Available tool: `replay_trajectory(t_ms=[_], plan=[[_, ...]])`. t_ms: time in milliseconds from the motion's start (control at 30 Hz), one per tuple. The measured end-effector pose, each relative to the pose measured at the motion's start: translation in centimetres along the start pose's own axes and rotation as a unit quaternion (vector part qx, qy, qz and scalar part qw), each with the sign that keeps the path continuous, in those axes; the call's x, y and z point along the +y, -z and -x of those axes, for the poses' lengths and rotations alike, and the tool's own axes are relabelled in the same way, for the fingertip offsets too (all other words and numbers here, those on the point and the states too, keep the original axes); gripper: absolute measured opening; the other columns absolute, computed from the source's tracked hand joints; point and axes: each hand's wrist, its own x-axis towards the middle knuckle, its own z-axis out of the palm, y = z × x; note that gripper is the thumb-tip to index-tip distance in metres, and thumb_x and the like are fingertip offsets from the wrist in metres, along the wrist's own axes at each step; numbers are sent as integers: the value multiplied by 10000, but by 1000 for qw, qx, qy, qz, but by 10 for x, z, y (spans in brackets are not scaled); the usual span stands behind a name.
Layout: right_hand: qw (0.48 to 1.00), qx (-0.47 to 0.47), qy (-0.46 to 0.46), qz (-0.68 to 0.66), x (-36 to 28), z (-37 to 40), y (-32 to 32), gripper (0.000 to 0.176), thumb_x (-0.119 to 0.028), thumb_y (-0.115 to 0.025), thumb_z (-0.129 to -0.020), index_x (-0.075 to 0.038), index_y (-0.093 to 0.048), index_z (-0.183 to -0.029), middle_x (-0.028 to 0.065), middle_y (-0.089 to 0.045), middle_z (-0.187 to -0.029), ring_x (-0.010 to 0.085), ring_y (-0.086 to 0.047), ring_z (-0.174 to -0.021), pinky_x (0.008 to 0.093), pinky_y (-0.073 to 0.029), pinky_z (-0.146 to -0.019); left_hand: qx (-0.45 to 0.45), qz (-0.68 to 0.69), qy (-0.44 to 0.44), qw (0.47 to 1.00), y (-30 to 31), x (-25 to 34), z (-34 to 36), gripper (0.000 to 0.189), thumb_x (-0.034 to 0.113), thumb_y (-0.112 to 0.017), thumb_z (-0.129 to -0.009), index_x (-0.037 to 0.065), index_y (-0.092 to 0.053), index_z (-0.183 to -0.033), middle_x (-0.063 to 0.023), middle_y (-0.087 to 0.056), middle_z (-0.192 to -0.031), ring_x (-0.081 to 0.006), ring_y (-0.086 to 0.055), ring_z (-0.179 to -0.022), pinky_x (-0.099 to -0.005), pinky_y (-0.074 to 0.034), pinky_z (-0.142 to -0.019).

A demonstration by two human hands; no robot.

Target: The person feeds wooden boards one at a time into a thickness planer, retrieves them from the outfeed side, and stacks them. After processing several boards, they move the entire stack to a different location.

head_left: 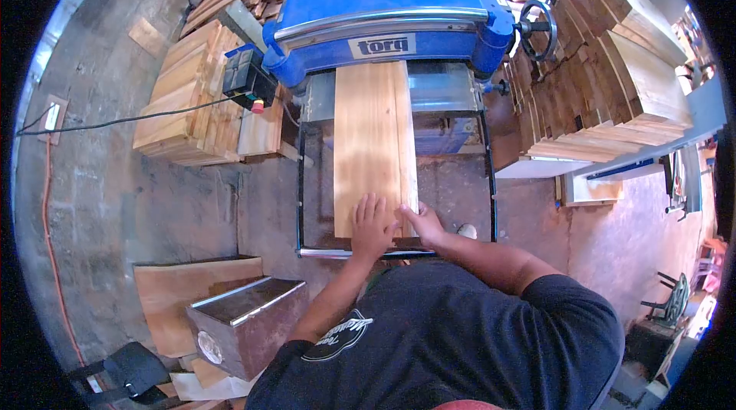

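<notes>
A long pale wooden board lies lengthwise on the feed table of a blue planer marked "torq", its far end under the machine's front edge. My left hand rests flat on the board's near end, fingers spread and pointing forward. At the right near corner, my right hand grips the board's edge, thumb on top and the other fingers hidden underneath or behind. A narrow strip along the board's right side looks like a separate edge or second piece; I cannot tell which.
Boards are stacked at left and right. A black switch box with a cable hangs left of the planer. A handwheel sticks out at its right. A brown box stands at lower left.
</notes>
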Motion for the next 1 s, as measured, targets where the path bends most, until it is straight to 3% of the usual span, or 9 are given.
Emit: replay_trajectory(t_ms=[233, 533, 733, 767, 800, 867, 900, 967, 1000], plan=[[999, -23, -2, -38, -10, -35, -3, 312, -246, -626, -908, -10, -564, -1101, 61, -635, -973, 123, -584, -854, 295, -497, -740, 43, -30, -38, 998, -2, -22, -45, 544, 368, -585, -818, 51, -500, -1251, -172, -461, -1281, -348, -414, -1190, -500, -308, -1001], [999, -28, 11, 19, -45, -45, -3, 333, -264, -613, -914, 9, -555, -1095, 86, -638, -966, 140, -598, -859, 304, -503, -738, 61, -49, -33, 996, -2, -23, -68, 551, 363, -599, -791, 65, -506, -1245, -153, -463, -1281, -348, -413, -1182, -498, -314, -995], [974, -7, -76, 211, -70, -73, 31, 492, -432, -622, -873, -22, -562, -1140, 112, -649, -981, 216, -616, -858, 328, -515, -736, 67, -42, -33, 996, -10, -30, -83, 527, 334, -623, -786, 93, -522, -1243, -141, -465, -1311, -343, -413, -1200, -506, -308, -1004], [964, 9, 17, 266, -72, -83, 50, 519, -461, -609, -866, -31, -557, -1152, 133, -637, -1020, 247, -604, -914, 354, -496, -799, 65, -40, -34, 996, -10, -31, -81, 527, 334, -623, -786, 93, -522, -1243, -141, -465, -1311, -343, -413, -1200, -506, -308, -1004], [941, 26, 112, 319, -80, -85, 67, 547, -491, -597, -859, -39, -553, -1164, 154, -625, -1060, 278, -593, -970, 380, -478, -862, 69, -34, -37, 996, -11, -32, -84, 526, 325, -625, -780, 96, -524, -1243, -140, -473, -1304, -344, -420, -1194, -502, -309, -1005], [817, 121, 272, 493, -100, -68, 100, 528, -407, -633, -841, -36, -524, -1200, 201, -532, -1227, 333, -515, -1132, 434, -389, -992, 85, -24, -46, 995, -12, -34, -98, 526, 316, -628, -774, 99, -527, -1243, -138, -480, -1296, -344, -426, -1188, -498, -310, -1007], [815, 123, 274, 496, -108, -58, 115, 528, -407, -633, -841, -36, -524, -1200, 201, -532, -1227, 333, -515, -1132, 434, -389, -992, 96, -22, -52, 994, -12, -34, -99, 513, 309, -629, -769, 100, -535, -1228, -136, -485, -1292, -345, -433, -1182, -498, -314, -1003], [655, 202, 372, 626, -123, -43, 141, 607, -327, -659, -817, -40, -430, -1300, 210, -374, -1387, 382, -410, -1243, 453, -317, -1058, 112, -17, -57, 992, -15, -35, -101, 500, 302, -630, -765, 101, -543, -1214, -134, -490, -1288, -346, -439, -1175, -498, -319, -1000], [651, 202, 376, 628, -119, -43, 154, 607, -327, -659, -817, -40, -430, -1300, 210, -374, -1387, 382, -410, -1243, 453, -317, -1058, 121, -11, -58, 991, -16, -36, -105, 474, 305, -622, -763, 98, -558, -1185, -146, -491, -1271, -349, -437, -1169, -498, -320, -1000]])
